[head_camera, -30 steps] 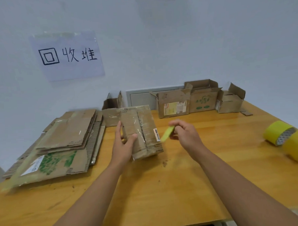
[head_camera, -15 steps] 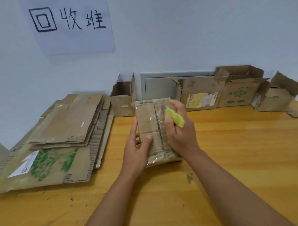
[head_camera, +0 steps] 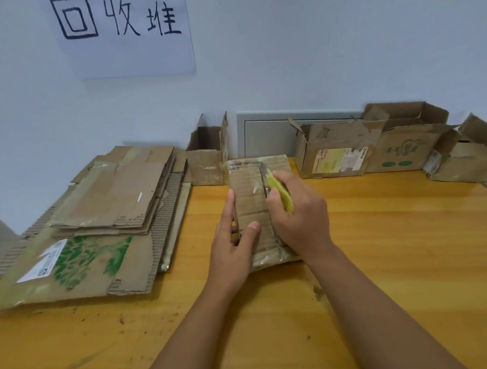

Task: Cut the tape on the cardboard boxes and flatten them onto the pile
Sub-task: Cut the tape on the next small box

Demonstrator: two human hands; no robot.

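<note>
At the middle of the wooden table [head_camera: 379,262] a small taped cardboard box [head_camera: 250,203] sits under both of the person's hands; its top is wrapped in shiny clear tape, and a dark seam runs down it from far edge to near edge. The left hand [head_camera: 233,240] grips the box from its left side, fingers down along that side and the thumb laid across the top; the right hand [head_camera: 299,215] is curled round a yellow-green utility knife [head_camera: 280,191], whose tip meets the seam near the far end of the box; the blade itself is too small to make out.

To the left lies the pile of flattened cardboard [head_camera: 98,218], several sheets deep, the bottom sheet printed in green with a white label, its near edge well forward of the box; the box and the pile are apart, with bare table between them.

Along the back wall stand four more boxes with flaps up: a small open box [head_camera: 206,161] just behind the one being cut, a labelled box [head_camera: 336,152] to its right, a green-printed box [head_camera: 405,146] beside that, and another box [head_camera: 464,158] at the far right edge. On the wall above the pile hangs a paper sign [head_camera: 124,33] with handwritten characters; a grey panel [head_camera: 268,138] is set low in the wall behind the boxes.
</note>
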